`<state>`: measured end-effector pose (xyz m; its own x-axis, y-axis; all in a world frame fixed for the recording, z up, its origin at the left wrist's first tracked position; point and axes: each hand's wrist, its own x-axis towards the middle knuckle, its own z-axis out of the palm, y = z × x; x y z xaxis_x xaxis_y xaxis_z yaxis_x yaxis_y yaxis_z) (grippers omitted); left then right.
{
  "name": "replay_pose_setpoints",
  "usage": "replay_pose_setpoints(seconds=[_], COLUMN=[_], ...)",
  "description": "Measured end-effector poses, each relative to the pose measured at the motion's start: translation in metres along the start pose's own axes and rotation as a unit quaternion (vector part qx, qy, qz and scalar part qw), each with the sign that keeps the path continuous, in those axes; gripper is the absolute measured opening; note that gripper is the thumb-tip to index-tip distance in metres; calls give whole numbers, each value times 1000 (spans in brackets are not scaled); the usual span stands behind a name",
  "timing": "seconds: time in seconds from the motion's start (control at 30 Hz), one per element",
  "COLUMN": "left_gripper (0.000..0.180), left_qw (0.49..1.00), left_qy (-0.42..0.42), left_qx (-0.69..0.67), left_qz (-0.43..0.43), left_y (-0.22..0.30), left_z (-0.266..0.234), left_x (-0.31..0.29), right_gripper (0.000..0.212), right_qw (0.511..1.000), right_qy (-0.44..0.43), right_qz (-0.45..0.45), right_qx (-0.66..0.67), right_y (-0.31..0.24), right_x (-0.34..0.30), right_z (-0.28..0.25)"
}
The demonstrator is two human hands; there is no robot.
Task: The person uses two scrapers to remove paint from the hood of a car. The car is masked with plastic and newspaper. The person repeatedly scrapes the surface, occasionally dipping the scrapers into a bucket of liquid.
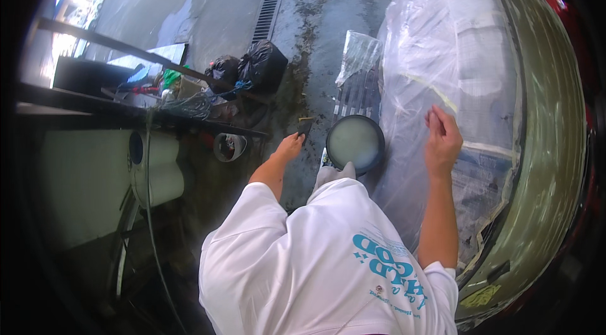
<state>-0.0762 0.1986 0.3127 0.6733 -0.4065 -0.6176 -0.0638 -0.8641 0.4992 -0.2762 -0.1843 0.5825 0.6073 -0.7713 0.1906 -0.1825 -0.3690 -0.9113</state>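
My left hand (291,147) is closed on a small dark flat piece with a tan edge (305,125), which looks like sandpaper. It is held out above the wet floor, left of a black bucket (382,146) of cloudy greenish water. My right hand (443,139) is raised over the masked vehicle, fingers curled together; whether anything is between them I cannot make out. Below that hand, clear plastic sheeting (410,127) and taped paper (483,177) cover part of the vehicle. Its bare olive-coloured panel (549,114) curves along the right, with dull, streaky patches.
A slatted stand (353,100) with a plastic scrap (358,54) lies beyond the bucket. At left are black rubbish bags (260,65), a dark metal rail (208,122), a small pail (230,146) and a white container (158,171). A drain grate (269,10) crosses the floor.
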Motion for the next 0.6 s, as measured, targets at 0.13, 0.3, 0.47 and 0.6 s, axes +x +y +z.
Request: replay_pose_setpoints(seconds=[0.13, 0.3, 0.47, 0.6], left_gripper=[53, 53, 55, 69], left_qw=[994, 985, 937, 912], left_qy=[38, -52, -113, -205], left_qx=[79, -155, -216, -149], left_qz=[58, 53, 249, 322], left_y=[3, 203, 358, 456], left_z=[11, 33, 100, 133], left_x=[72, 68, 63, 7], right_gripper=[19, 15, 19, 19], right_qw=[992, 980, 935, 866], right_qy=[80, 182, 337, 449], right_qz=[96, 80, 114, 199], right_qx=[2, 16, 1, -96], right_y=[38, 10, 7, 4], right_x=[-48, -70, -127, -200], right_z=[-54, -91, -145, -181])
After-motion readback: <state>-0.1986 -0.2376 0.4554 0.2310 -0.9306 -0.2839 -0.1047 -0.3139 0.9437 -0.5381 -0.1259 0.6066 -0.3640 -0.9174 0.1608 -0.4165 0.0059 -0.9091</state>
